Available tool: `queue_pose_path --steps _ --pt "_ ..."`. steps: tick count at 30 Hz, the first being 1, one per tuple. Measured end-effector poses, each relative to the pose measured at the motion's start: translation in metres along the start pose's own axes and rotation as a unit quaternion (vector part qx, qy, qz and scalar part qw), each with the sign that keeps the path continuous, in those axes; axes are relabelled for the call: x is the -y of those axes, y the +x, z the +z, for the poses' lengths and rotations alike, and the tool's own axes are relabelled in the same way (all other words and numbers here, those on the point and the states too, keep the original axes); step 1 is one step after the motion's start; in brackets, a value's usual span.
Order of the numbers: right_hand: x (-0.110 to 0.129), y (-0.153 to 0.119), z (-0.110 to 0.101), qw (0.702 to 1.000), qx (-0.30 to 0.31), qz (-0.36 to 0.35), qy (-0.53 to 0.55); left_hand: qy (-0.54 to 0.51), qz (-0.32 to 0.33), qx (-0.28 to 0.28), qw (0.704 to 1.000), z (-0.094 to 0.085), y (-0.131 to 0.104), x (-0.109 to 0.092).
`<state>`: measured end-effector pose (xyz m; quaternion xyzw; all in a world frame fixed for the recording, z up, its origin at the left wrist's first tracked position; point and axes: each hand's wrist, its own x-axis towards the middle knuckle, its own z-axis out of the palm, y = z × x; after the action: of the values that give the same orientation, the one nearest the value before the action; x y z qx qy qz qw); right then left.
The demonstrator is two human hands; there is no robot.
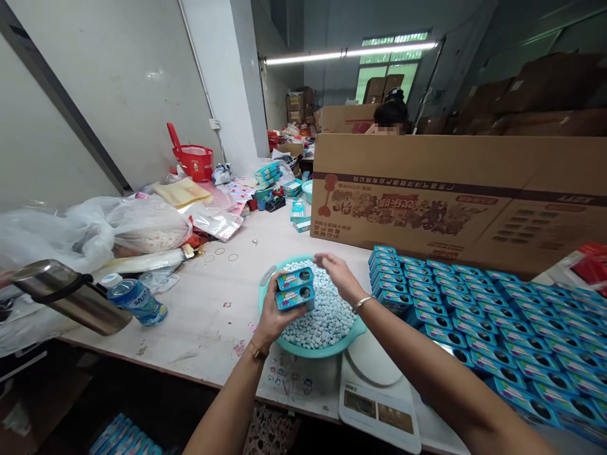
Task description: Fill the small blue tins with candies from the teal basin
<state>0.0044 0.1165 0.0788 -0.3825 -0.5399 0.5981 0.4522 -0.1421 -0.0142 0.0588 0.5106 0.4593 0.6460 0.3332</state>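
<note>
My left hand (274, 314) holds two small blue boxes (294, 288), one above the other, over the left side of a teal basin (310, 351). Pale blue, pebble-like pieces (327, 319) fill the basin. Over its far right edge is my right hand (336, 272), fingers extended, with nothing seen in it. A white scale (379, 404) stands at the basin's lower right. Rows of stacked blue boxes (441, 297) cover the table on the right.
Behind the boxes stands a large cardboard carton (427, 189), with a person's head (391, 114) beyond it. At the left are a steel flask (71, 297), a blue bottle (137, 300), plastic bags (142, 221) and a red basket (196, 163).
</note>
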Motion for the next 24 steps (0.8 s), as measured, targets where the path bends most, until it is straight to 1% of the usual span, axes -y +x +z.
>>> queue_pose_path --steps 2,3,5,7,9,10,12,14,16,19,22,24 --pt "-0.001 -0.012 -0.01 0.995 0.035 -0.018 -0.091 -0.005 0.0 0.027 1.0 -0.004 -0.016 -0.006" --pt "0.001 -0.022 -0.015 0.993 0.047 -0.033 -0.105 -0.007 -0.002 0.038 0.999 -0.005 -0.023 -0.009" --pt "0.01 -0.046 -0.024 0.993 0.075 -0.056 -0.076 -0.011 -0.003 0.054 0.998 -0.002 -0.037 -0.015" --pt "0.023 -0.075 -0.035 0.99 0.119 -0.067 -0.023 -0.016 -0.003 0.064 0.998 0.007 -0.046 -0.021" --pt "0.036 -0.105 -0.048 0.986 0.151 -0.075 0.005 -0.031 -0.013 0.075 0.997 0.021 -0.05 -0.028" --pt "0.041 -0.12 -0.055 0.985 0.156 -0.078 0.003 -0.042 -0.024 0.083 0.995 0.03 -0.052 -0.03" --pt "0.047 -0.145 -0.07 0.987 0.135 -0.081 -0.032 -0.065 -0.063 0.113 0.99 0.052 -0.056 -0.033" --pt "0.046 -0.165 -0.087 0.991 0.083 -0.077 -0.076 -0.085 -0.098 0.148 0.98 0.077 -0.062 -0.03" --pt "0.04 -0.178 -0.104 0.993 0.029 -0.069 -0.095 -0.107 -0.114 0.166 0.974 0.102 -0.071 -0.022" --pt "0.025 -0.187 -0.128 0.995 -0.022 -0.051 -0.085 -0.13 -0.134 0.178 0.966 0.133 -0.082 -0.005" --pt "0.003 -0.188 -0.141 0.997 -0.061 -0.029 -0.047 -0.121 -0.146 0.195 0.962 0.15 -0.085 0.012" --pt "-0.013 -0.185 -0.143 0.997 -0.076 -0.016 -0.013 -0.1 -0.134 0.186 0.968 0.152 -0.085 0.02"
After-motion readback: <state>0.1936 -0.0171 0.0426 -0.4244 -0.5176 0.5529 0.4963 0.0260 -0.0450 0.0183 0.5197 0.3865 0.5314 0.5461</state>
